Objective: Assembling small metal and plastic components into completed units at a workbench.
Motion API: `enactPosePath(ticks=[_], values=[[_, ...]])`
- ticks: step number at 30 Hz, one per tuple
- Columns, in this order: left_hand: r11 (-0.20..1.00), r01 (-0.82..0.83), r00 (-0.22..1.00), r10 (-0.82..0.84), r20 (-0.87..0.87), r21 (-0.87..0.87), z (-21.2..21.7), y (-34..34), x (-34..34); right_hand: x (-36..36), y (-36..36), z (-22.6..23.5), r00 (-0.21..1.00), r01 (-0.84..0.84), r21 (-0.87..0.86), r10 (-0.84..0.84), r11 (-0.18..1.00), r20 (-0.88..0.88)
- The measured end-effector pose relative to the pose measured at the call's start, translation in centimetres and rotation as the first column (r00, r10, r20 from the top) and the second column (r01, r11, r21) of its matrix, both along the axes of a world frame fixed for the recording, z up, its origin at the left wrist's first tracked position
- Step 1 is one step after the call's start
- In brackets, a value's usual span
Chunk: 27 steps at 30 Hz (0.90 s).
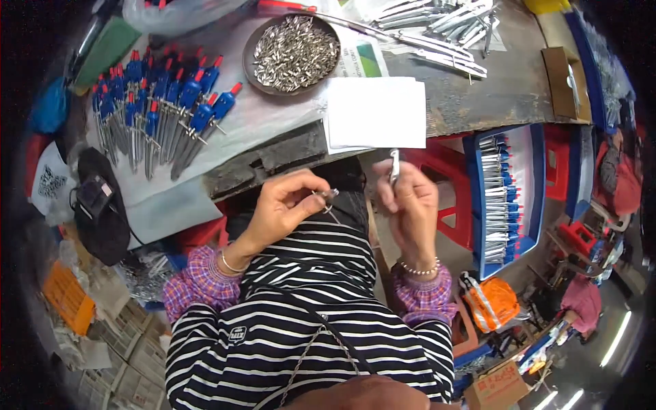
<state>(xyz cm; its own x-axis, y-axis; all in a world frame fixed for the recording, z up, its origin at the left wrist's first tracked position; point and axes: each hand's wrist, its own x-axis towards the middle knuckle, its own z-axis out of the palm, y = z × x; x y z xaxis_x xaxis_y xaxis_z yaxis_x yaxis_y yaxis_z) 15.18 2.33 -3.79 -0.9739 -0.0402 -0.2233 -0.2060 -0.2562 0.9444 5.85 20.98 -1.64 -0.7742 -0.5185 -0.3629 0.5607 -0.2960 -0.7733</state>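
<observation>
Above my lap, my left hand (pixel 290 201) pinches a small shiny metal part (pixel 331 195) with a thin rod sticking out of it. Its exact kind is partly hidden by the fingertips. To the right, my right hand (pixel 412 198) is closed on a curved silver metal lever (pixel 394 165), which points up from the fingers. The two hands are apart. Beyond them, a stack of white paper (pixel 376 113) lies at the table's near edge. A round bowl (pixel 250 67) full of small metal pins (pixel 295 55) stands behind it.
On the left of the table lie many blue-handled metal tools (pixel 154 116) with red tips. Loose silver levers (pixel 451 27) lie at the back, near a red-handled rod (pixel 287 7). A blue crate (pixel 478 205) with similar tools stands at right, beside red stools (pixel 441 164).
</observation>
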Motion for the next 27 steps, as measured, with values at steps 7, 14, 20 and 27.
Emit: enactPosePath(ticks=[7,14,20,27], values=[[0.974,0.013,1.000,-0.018,-0.023,-0.225,-0.4,0.6,-0.8,2.8,0.1,-3.4,0.932,0.035,-0.241,0.055,0.970,0.358],[0.929,-0.056,0.996,0.029,-0.079,-0.366,0.2,1.3,-1.5,3.7,0.3,-5.4,0.910,0.098,-0.325,0.048,0.941,0.412],[0.881,-0.110,0.989,0.053,-0.135,-0.459,0.2,1.8,-1.8,3.8,0.5,-5.9,0.804,0.152,-0.469,0.167,0.870,0.571],[0.865,-0.149,0.980,0.063,-0.191,-0.479,-0.1,2.1,-2.1,4.1,0.2,-5.9,0.769,0.150,-0.450,0.182,0.880,0.613]])
